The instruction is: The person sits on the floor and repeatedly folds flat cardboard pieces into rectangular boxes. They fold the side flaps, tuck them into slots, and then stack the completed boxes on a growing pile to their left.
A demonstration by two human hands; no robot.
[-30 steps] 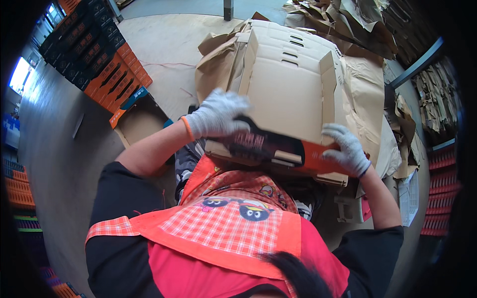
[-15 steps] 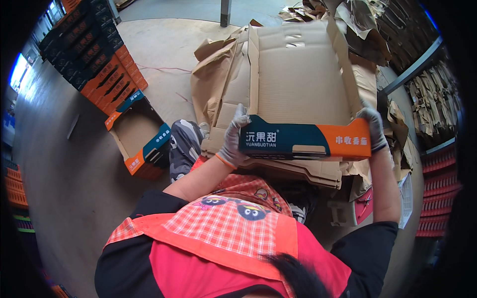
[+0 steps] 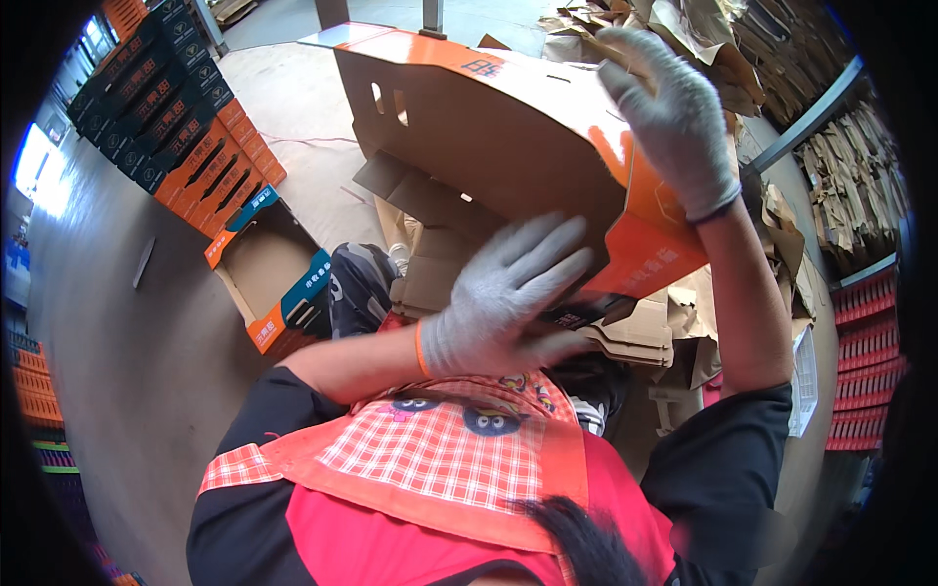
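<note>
A large cardboard carton (image 3: 459, 117), brown inside and orange outside with a dark green part, stands tilted in front of me with its hollow side toward me. One folded flap shows inside it. My left hand (image 3: 503, 298), in a grey-white glove, is before the carton's lower edge, fingers spread and slightly blurred; whether it touches the board I cannot tell. My right hand (image 3: 674, 122), gloved too, is at the carton's upper right corner with fingers stretched out. Below the carton, a stack of brown cardboard (image 3: 630, 337) shows in part.
A finished green and orange tray box (image 3: 311, 283) sits on the floor at left, beside a tall leaning stack of similar boxes (image 3: 195, 146). Bundled brown cardboard (image 3: 840, 186) lies at far right behind a metal bar (image 3: 811, 117). Red crates (image 3: 860, 361) and a white crate (image 3: 803, 391) stand at right.
The carton, earlier held level by both hands at its near corners, is now tipped up and turned. Both hands have let go their grip; the right has moved up, the left inward.
</note>
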